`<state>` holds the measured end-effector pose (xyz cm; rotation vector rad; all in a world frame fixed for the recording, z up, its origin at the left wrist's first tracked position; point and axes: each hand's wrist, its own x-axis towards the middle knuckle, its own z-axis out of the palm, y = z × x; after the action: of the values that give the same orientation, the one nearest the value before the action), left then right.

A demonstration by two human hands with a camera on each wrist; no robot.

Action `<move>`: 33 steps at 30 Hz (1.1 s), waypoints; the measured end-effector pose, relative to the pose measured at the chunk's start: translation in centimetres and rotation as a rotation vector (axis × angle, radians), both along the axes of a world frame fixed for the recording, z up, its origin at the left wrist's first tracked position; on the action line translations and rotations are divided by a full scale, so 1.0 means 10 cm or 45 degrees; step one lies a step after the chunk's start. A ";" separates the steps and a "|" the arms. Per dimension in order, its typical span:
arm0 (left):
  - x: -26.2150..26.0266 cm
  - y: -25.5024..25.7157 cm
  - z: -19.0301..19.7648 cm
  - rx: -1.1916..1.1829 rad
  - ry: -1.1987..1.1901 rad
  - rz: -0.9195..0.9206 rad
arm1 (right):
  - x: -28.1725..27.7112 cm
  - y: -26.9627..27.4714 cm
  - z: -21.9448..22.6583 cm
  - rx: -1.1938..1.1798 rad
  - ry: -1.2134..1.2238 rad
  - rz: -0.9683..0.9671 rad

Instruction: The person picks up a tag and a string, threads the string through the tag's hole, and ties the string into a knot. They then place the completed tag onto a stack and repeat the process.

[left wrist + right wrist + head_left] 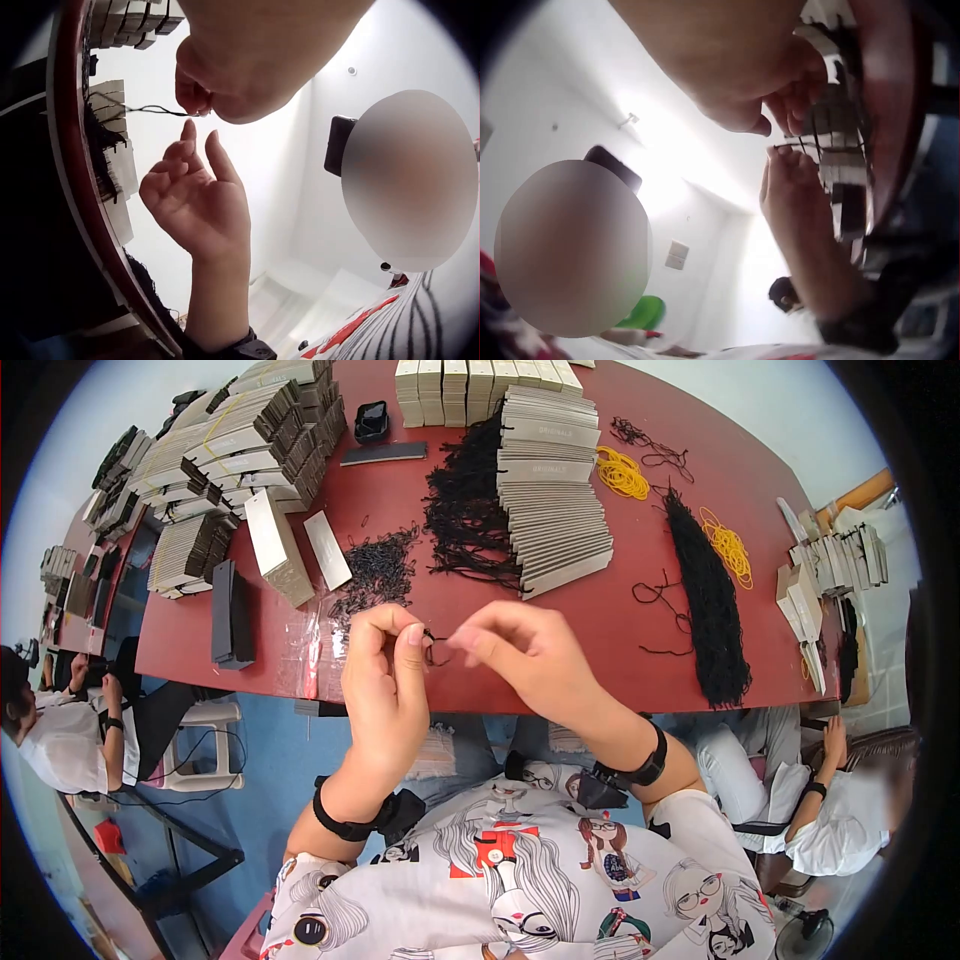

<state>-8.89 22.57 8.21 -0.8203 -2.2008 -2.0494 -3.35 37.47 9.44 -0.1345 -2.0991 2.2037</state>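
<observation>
In the head view my left hand is raised over the near edge of the table, pinching a thin black cord between thumb and fingertip. Part of the cord sticks out past the fingertips as a small loop. Facing it from the right is my right hand, its thumb and fingers apart with nothing between them. The left wrist view shows those right fingers loosely bent, just below the pinched cord end. A heap of small black loop-shaped pieces lies beyond the left hand.
Printed tag stacks with black cords stand mid-table. Black cord bundle and yellow bands lie right. Card stacks rise at left, near a white card block and dark block. People sit at both sides.
</observation>
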 end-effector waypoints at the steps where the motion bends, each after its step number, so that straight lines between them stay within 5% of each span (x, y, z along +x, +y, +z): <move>1: 0.00 0.01 -0.02 -0.004 -0.001 -0.008 | -0.02 -0.07 0.00 -0.180 -0.002 -0.001; 11: 0.04 0.01 -0.03 -0.168 0.140 0.127 | -0.16 -0.10 -0.07 -0.808 -0.253 0.128; 18: 0.07 -0.08 -0.02 -0.331 0.100 0.121 | -0.16 -0.06 -0.14 -0.756 -0.230 0.149; 19: 0.03 -0.09 -0.02 -0.329 0.097 0.124 | -0.14 -0.06 -0.10 -0.554 -0.225 0.101; 21: -0.08 -0.09 -0.02 -0.430 0.676 0.113 | -0.12 -0.07 -0.08 -0.349 -0.225 0.059; 23: -0.14 -0.08 -0.02 -0.432 0.758 0.073 | -0.09 -0.08 -0.09 0.280 0.022 -0.073; 30: -0.28 -0.08 -0.08 -0.236 0.755 -0.269 | -0.04 -0.05 0.25 0.657 0.063 0.037; 33: -0.23 -0.06 -0.10 -0.178 0.711 -0.212 | -0.02 -0.06 0.29 0.767 0.159 0.013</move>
<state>-11.17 21.99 7.18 -1.4240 -2.0143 -1.4730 -3.59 36.82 12.36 0.0593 -2.5685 1.4431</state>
